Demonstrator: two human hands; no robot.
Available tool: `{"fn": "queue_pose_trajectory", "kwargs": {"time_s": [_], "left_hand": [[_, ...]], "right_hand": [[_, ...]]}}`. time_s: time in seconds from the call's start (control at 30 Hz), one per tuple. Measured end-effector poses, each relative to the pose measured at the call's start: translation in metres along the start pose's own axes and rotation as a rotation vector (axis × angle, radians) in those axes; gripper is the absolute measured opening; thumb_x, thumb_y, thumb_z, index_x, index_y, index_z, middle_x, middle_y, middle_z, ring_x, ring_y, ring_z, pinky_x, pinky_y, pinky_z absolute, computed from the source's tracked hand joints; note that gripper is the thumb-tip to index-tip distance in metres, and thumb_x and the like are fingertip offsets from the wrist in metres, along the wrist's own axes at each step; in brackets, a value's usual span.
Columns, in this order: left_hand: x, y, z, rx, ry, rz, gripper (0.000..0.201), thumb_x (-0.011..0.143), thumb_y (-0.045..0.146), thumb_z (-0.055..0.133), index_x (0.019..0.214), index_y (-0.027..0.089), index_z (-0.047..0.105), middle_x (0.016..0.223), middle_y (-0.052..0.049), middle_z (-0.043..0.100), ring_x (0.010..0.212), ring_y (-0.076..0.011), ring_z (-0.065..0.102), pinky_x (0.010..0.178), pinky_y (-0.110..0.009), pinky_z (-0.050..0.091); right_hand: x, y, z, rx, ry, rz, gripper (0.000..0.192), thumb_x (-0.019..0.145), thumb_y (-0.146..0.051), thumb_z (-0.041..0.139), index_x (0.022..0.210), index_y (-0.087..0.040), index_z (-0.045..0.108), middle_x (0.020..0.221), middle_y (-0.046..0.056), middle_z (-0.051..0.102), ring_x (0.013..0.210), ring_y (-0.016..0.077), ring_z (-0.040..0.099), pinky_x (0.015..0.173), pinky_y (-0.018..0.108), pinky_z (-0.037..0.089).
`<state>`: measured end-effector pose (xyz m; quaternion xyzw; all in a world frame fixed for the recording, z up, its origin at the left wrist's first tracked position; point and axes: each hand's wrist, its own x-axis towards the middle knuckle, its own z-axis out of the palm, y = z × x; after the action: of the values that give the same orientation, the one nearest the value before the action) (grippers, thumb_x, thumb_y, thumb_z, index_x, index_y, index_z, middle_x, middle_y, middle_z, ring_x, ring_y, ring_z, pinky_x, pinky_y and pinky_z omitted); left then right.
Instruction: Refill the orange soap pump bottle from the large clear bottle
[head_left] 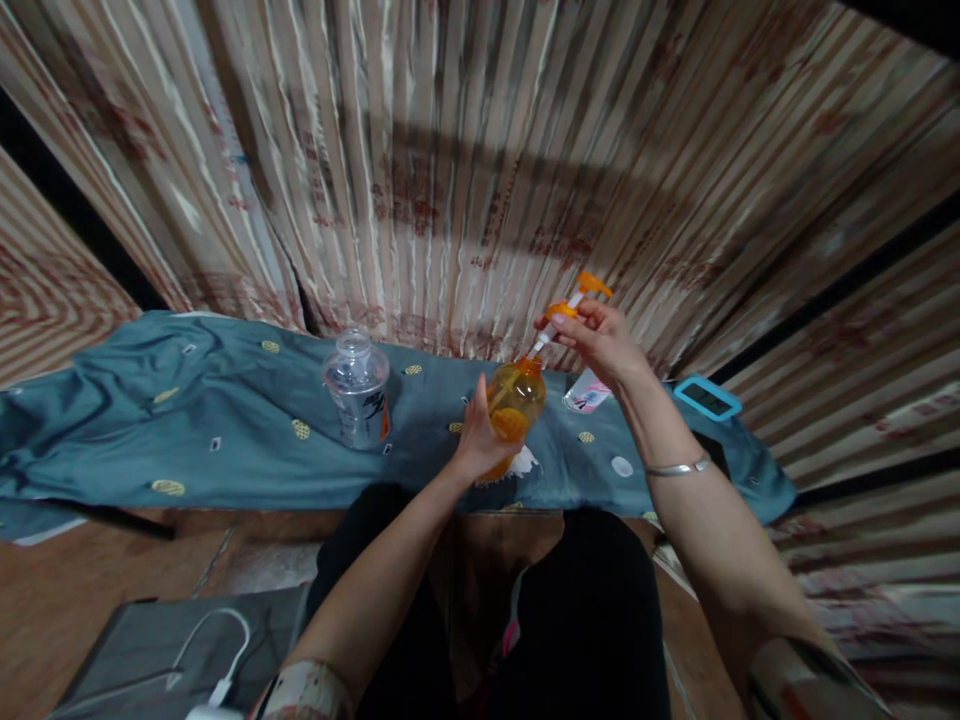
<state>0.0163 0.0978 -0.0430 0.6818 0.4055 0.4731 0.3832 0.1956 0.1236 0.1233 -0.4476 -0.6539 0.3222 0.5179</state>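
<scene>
Head view, and what catches my eye is the amber bottle [517,400], in front of the person's knees near the front edge of the cloth, leaning so its neck tips towards the right. The left hand [477,440] is wrapped round its side, fingers grasping the body. Just above the open neck, the right hand [606,348] pinches the orange-and-white pump top [576,299] by its collar; the dip tube points down to the mouth, though I can't tell from here how far it goes in.

I'd guess that bottle is light, thin-walled plastic: smooth, likely slippery if wet, giving a little under a hard squeeze. Low round the body is the sound place to hold it. The pump seems light too, stiff at the collar and best gripped there, its tube more bendy.

Beyond the hands, a pink-and-white container [589,391] sits just behind the right forearm, and a clear plastic bottle [358,395] stands upright well to the left. Farther right is a blue-framed display [706,398]. All rest on a teal cloth [240,410], with striped curtains [465,150] behind.
</scene>
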Motion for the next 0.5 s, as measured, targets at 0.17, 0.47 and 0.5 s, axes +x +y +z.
{"fn": "queue_pose_trajectory", "kwargs": {"time_s": [0.17,0.47,0.5], "left_hand": [[0.000,-0.001,0.002,0.010,0.005,0.030,0.129,0.053,0.027,0.087,0.159,0.019,0.014,0.155,-0.023,0.045,0.145,-0.0407,0.044,0.122,-0.062,0.032],[-0.001,-0.001,0.002,0.007,0.011,0.016,0.129,0.051,0.023,0.088,0.158,0.015,0.017,0.152,-0.024,0.048,0.143,-0.0410,0.046,0.122,-0.061,0.033],[-0.001,-0.001,0.002,0.000,0.012,0.021,0.129,0.051,0.024,0.088,0.158,0.017,0.017,0.153,-0.023,0.047,0.144,-0.0405,0.045,0.122,-0.061,0.033]], "right_hand": [[0.005,-0.037,-0.007,-0.061,0.070,-0.124,0.053,0.065,-0.062,0.086,0.091,-0.021,0.066,0.084,0.000,0.074,0.078,0.0158,0.073,0.071,0.030,0.060],[0.003,-0.104,-0.032,-0.264,0.266,-0.473,0.043,0.072,-0.053,0.086,0.090,-0.020,0.065,0.082,0.000,0.071,0.074,0.0123,0.069,0.071,0.030,0.054],[0.002,-0.110,-0.036,-0.288,0.279,-0.502,0.042,0.073,-0.053,0.085,0.090,-0.020,0.065,0.082,0.001,0.071,0.074,0.0126,0.069,0.070,0.031,0.054]]}}
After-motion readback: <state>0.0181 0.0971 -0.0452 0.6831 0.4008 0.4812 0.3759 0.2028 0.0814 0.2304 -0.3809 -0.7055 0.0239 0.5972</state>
